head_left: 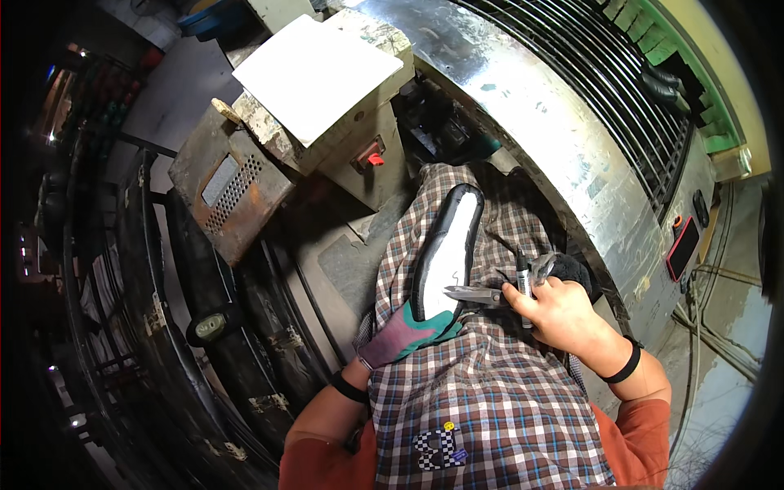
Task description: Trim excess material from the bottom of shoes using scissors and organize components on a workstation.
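The gloved left hand (404, 333) gripped the shoe's (447, 249) heel at frame centre, on the plaid apron (490, 392). The bare right hand (555, 306) closed around pliers (474, 295) and a marker (523, 278), pliers touching the sole.

The gloved left hand (402, 333) holds a shoe (447, 249), sole up, over a checked apron (482, 392); the bare right hand (555, 309) grips pliers (472, 295) and a marker (523, 282) against it.

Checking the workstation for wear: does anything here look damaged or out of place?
The brown metal box left of the shoe sole is rusted and sits tilted. The block under the white slab has chipped, flaking edges. The gloved left hand and the right hand with pliers look ordinary.
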`<state>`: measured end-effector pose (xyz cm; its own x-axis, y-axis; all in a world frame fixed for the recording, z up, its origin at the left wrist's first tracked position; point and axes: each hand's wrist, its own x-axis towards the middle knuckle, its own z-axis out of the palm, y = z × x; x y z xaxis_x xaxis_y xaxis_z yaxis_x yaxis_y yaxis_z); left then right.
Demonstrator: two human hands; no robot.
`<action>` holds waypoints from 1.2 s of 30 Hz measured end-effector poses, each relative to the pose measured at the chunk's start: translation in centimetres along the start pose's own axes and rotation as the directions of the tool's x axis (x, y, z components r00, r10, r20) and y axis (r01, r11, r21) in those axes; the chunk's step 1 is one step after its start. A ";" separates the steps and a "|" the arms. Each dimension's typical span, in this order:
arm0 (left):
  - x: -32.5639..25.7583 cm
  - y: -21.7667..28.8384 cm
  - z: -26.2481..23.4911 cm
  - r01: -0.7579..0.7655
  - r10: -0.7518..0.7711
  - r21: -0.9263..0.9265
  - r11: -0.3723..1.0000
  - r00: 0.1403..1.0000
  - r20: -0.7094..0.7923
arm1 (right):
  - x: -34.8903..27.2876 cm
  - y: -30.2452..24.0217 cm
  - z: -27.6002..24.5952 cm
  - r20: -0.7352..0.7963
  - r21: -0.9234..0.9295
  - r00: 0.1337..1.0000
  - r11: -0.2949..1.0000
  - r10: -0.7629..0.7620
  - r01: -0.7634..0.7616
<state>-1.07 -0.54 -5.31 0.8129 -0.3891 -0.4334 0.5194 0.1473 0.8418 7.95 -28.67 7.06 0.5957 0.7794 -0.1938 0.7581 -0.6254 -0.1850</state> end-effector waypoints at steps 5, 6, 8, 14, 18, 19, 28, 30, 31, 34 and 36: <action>-0.2 0.3 0.3 0.061 -0.064 -0.072 0.996 0.997 -0.050 | 1.4 0.2 1.6 0.049 0.430 0.993 0.895 0.107 -0.118; -0.1 0.3 0.2 0.102 -0.105 -0.050 0.994 0.993 -0.054 | 1.6 0.5 3.7 0.028 0.647 0.991 0.753 0.131 -0.118; 0.0 0.3 0.2 0.084 -0.087 -0.072 0.994 0.995 -0.046 | 1.8 0.2 5.1 -0.057 0.785 0.984 0.617 0.167 -0.060; -0.1 -0.2 -0.1 0.060 -0.064 -0.096 0.994 0.997 -0.041 | 0.7 -0.5 1.7 -0.060 0.209 0.998 0.978 0.028 -0.015; -0.1 -0.7 0.0 0.044 -0.051 -0.136 0.990 0.998 -0.047 | 0.2 -0.8 0.4 -0.021 0.030 0.999 0.999 -0.032 0.033; -0.1 -0.6 0.0 0.020 -0.025 -0.133 0.991 0.999 -0.034 | 0.2 -1.0 0.2 -0.004 -0.014 0.999 0.999 -0.041 0.041; 0.2 1.0 1.1 0.088 -0.086 -0.190 0.978 0.996 0.019 | 3.5 -1.9 6.3 -0.163 0.634 0.968 0.772 0.192 -0.046; 0.1 1.5 1.1 0.075 -0.073 -0.197 0.978 0.997 0.018 | 4.4 -2.5 6.8 -0.259 0.749 0.914 0.662 0.311 -0.012; -0.1 1.8 1.0 0.069 -0.064 -0.205 0.976 0.998 0.028 | 4.4 -2.1 7.4 -0.296 0.805 0.878 0.593 0.377 0.016; -0.9 5.5 1.4 0.009 -0.009 0.000 1.000 0.998 0.054 | 2.7 0.1 8.9 -0.015 0.999 0.759 -0.026 0.651 0.042; -1.0 6.1 0.9 -0.129 0.110 0.288 0.949 0.991 0.079 | 1.9 2.0 7.8 0.155 0.905 0.732 -0.392 0.664 0.163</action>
<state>1.00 -0.07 0.55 0.8418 -0.4412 -0.3111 0.3126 -0.0717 0.9472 8.56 -28.74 -1.22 0.8978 0.1494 -0.4143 -0.4401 0.3391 -0.8314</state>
